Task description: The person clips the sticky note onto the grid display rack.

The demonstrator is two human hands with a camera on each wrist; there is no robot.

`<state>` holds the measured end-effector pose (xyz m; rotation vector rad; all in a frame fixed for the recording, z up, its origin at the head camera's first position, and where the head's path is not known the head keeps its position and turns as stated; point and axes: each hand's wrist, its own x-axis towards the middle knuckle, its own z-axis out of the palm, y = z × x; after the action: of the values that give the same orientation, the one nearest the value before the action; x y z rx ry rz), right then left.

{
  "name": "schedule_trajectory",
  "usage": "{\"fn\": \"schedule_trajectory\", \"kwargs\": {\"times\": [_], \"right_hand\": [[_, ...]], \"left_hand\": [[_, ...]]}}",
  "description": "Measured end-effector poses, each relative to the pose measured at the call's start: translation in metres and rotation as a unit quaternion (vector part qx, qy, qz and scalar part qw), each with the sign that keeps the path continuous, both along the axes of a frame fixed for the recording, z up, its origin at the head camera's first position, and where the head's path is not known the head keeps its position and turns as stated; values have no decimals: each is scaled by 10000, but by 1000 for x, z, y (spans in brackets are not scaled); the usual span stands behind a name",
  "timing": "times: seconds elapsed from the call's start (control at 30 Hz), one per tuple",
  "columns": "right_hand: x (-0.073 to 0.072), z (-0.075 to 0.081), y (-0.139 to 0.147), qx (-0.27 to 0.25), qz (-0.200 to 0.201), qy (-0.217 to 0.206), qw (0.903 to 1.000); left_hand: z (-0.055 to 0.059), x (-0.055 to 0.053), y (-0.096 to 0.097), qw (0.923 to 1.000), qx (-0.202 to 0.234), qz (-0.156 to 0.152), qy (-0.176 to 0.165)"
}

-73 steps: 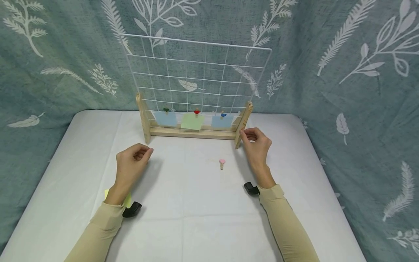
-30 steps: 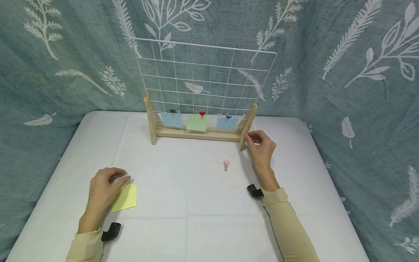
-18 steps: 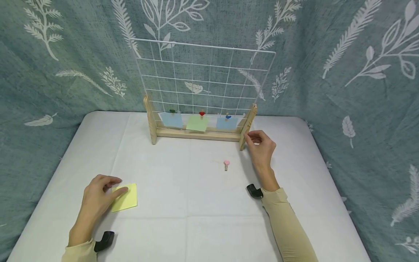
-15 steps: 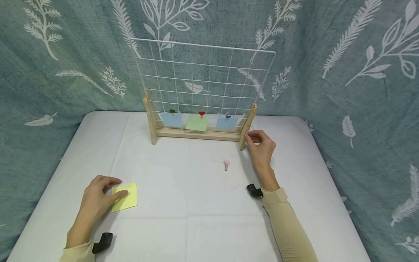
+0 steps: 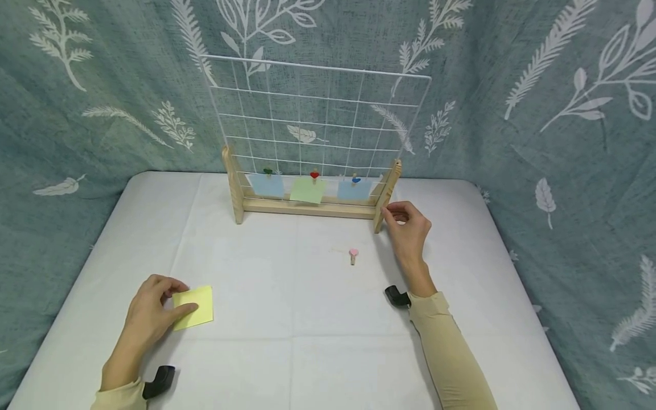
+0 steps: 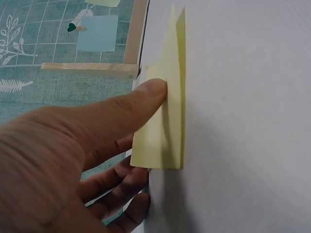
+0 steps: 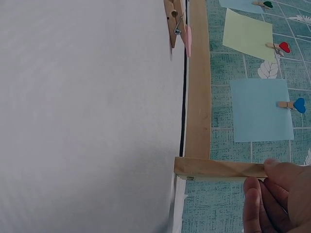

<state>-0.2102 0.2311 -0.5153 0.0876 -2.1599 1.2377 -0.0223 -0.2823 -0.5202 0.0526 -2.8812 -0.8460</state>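
Observation:
My left hand (image 5: pixel 151 310) is at a yellow sticky note (image 5: pixel 202 307) on the left of the table. In the left wrist view the thumb lies on the face of the note (image 6: pixel 158 131), while the other fingers pass partly behind its edge, hidden there. Two layers of yellow paper stand apart at one end. My right hand (image 5: pixel 410 230) pinches the right wooden leg (image 7: pixel 218 167) of a wire grid stand (image 5: pixel 307 209) between thumb and fingers. Clipped along the grid's low wires are a blue note (image 5: pixel 267 185), a green note (image 5: pixel 306 191) and another blue note (image 5: pixel 353 189).
A small clothespin with a pink heart (image 5: pixel 353 256) lies on the white tabletop (image 5: pixel 287 302) in front of the stand. Green, red and blue heart clothespins hold the clipped notes. A patterned teal curtain (image 5: pixel 512 188) hangs behind and beside the table.
From near the stand's left leg, my left hand has come back toward the front left, onto the yellow note. The right hand keeps its grip on the right leg.

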Motion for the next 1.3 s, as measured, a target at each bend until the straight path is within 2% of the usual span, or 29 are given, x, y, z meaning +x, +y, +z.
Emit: {"fn": "schedule_trajectory", "kwargs": {"times": [0.2, 0.57, 0.9, 1.3], "right_hand": [[0, -1, -1, 35, 28, -113, 9999], [1, 2, -2, 129, 35, -128, 9998], [1, 2, -1, 129, 41, -1, 9999], [2, 3, -1, 69, 62, -74, 9999]], "left_hand": [[-3, 0, 1, 9998, 22, 147, 107], [-7, -1, 8, 9971, 85, 530, 540], [-2, -8, 11, 9947, 368, 195, 940], [5, -17, 17, 9944, 440, 76, 954]]}}
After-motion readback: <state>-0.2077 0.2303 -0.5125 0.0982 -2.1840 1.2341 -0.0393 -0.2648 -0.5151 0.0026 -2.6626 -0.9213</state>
